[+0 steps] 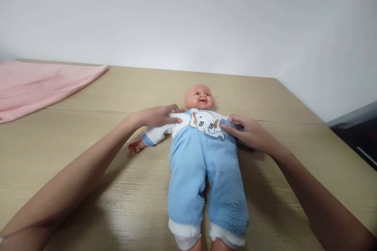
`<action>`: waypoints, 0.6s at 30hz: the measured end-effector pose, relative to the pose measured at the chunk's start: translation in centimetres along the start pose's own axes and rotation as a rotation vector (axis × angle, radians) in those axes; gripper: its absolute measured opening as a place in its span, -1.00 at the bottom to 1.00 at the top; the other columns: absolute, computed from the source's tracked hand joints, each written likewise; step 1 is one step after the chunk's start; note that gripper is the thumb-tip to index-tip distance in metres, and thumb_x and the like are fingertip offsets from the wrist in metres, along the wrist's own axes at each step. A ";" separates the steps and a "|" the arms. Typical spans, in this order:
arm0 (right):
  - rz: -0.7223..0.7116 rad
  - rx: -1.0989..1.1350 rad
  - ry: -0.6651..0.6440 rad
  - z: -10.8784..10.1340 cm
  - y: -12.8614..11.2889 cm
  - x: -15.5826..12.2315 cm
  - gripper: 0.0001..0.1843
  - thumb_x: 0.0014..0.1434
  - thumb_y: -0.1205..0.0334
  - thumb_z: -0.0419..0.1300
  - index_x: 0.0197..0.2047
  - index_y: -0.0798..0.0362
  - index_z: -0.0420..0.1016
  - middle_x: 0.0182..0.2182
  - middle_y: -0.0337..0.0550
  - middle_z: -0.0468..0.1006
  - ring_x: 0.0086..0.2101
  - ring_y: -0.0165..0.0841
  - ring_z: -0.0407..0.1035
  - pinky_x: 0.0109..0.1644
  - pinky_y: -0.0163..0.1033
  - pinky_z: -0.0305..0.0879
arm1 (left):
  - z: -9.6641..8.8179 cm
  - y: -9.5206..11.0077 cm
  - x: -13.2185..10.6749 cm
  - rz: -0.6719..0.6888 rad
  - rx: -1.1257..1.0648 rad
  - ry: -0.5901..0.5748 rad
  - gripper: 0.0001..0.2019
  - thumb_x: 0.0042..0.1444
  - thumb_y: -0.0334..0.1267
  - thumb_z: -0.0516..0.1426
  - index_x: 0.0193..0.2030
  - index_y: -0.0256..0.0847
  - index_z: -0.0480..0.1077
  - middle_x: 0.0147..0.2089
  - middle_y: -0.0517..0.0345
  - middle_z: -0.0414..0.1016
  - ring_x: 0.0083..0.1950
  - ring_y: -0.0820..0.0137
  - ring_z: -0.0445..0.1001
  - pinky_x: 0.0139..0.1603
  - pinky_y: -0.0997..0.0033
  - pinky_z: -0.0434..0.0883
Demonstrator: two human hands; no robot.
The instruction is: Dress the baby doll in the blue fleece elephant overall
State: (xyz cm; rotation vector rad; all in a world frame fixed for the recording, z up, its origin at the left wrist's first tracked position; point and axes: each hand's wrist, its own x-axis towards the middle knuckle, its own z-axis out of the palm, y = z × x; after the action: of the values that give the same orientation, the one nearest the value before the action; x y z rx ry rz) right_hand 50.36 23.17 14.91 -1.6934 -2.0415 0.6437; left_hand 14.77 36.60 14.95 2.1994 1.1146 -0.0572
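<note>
A baby doll (203, 157) in blue fleece dungarees lies on its back on the wooden bench (282, 98), feet nearest, with the left hand (159, 117) gripping its white shoulder, the right hand (250, 131) pinching its blue strap opposite, and a pink cloth (35, 86) spread far left.

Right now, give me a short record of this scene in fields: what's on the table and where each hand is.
Surface: wooden table
Doll: doll lies face up, head away from the camera
Clothing: blue outfit, white sleeve, elephant patch
Left hand: on the doll's shoulder, at the white sleeve
Right hand: pinches blue fabric beside the chest
Elsewhere: pink cloth, far left on the table
</note>
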 end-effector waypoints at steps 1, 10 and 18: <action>-0.019 -0.027 0.093 0.3 1.3 -1.0 -0.49 0.49 -0.34 0.25 -0.24 -0.07 0.52 -0.34 -0.17 0.63 -0.32 -0.18 0.46 -0.18 -0.08 0.31 | 0.0 0.3 -0.2 -0.025 0.074 0.023 -0.29 0.36 0.44 0.13 0.41 0.00 0.45 0.27 -0.05 0.73 0.23 -0.05 0.66 0.17 0.13 0.49; -0.401 -0.298 0.473 1.8 8.6 -6.2 -0.70 0.44 0.11 0.41 0.18 -0.14 0.55 0.16 0.09 0.64 0.16 0.10 0.54 0.31 0.29 0.47 | 1.7 6.8 -3.9 0.091 0.675 0.555 -0.74 0.60 -0.13 0.16 0.23 -0.24 0.50 0.14 -0.15 0.68 0.16 -0.05 0.61 0.17 0.05 0.46; -0.190 -0.105 0.249 -2.6 12.0 -8.0 -0.44 0.29 -0.14 0.53 0.28 -0.21 0.61 0.15 0.03 0.73 0.08 0.16 0.65 0.10 0.22 0.63 | 6.4 15.4 1.1 0.529 0.500 0.508 -0.69 0.60 -0.02 0.17 0.17 -0.24 0.54 0.19 -0.12 0.63 0.27 -0.01 0.52 0.32 -0.01 0.42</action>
State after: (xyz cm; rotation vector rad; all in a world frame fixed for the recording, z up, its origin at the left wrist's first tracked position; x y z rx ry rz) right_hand 62.79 17.41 9.84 -1.5230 -2.0521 0.2544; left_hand 28.27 27.26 17.92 3.0060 0.7736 0.5313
